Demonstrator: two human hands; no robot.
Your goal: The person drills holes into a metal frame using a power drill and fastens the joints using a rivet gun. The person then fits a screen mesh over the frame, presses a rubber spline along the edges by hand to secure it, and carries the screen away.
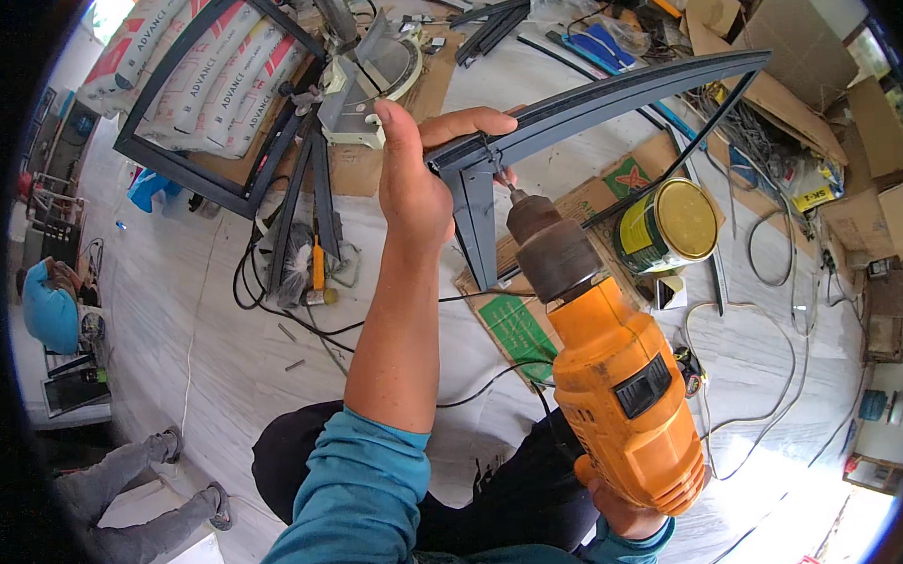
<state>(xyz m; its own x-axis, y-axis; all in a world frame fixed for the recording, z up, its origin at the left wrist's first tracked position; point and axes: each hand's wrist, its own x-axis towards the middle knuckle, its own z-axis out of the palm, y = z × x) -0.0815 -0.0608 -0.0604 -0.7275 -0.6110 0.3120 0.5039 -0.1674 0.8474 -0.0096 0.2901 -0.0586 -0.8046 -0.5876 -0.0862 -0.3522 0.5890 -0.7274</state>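
My left hand [416,189] grips the corner of a dark grey metal window frame [605,108]. Its thumb points up, the index finger lies along the top bar, and the other fingers are mostly hidden behind the corner. My right hand [624,510], partly covered by the tool, is wrapped round the rear of an orange power drill [625,395]. The drill's dark chuck points up toward the frame, and the bit's tip is at the inner side of the corner beside my left hand. I cannot tell whether the bit has entered the metal.
A paint can [683,224] stands on flattened cardboard [523,329] under the frame. Beyond my left hand are a mitre saw [375,81], another dark frame [185,187] and wrapped bundles [206,87]. A hammer [319,272] and cables lie on the floor. At the left are people's legs [141,512].
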